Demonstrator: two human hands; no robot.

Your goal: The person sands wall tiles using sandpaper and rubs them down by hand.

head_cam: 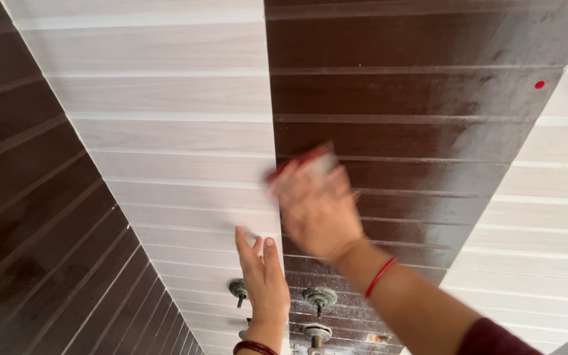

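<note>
In the head view, the camera looks at a surface of long grooved panels in alternating bands: a pale wood-grain panel band (179, 131) runs through the middle-left, a glossy dark brown panel band (422, 98) through the middle-right, with more dark planks at 9 o'clock and more pale ones at 3 o'clock.

The right hand (317, 207) sits just right of centre, blurred, its back toward the camera. Its fingers are curled around a small red-and-white cloth or pad (304, 161), which shows at the hand's 12 o'clock and is pressed against the dark band close to the seam between the two colours. A thin red thread bracelet (380, 277) circles that wrist, and a maroon sleeve (494, 338) shows at 5 o'clock.

The left hand (261, 276) is at 6 o'clock from the right one, fingers straight and together, laid flat on the pale band beside the seam and holding nothing. A dark red bangle (254, 347) rings its wrist.

Round metal fittings (319, 297) stick out of the panels beside the left hand. A small red dot (540, 85) marks the dark band at 2 o'clock.
</note>
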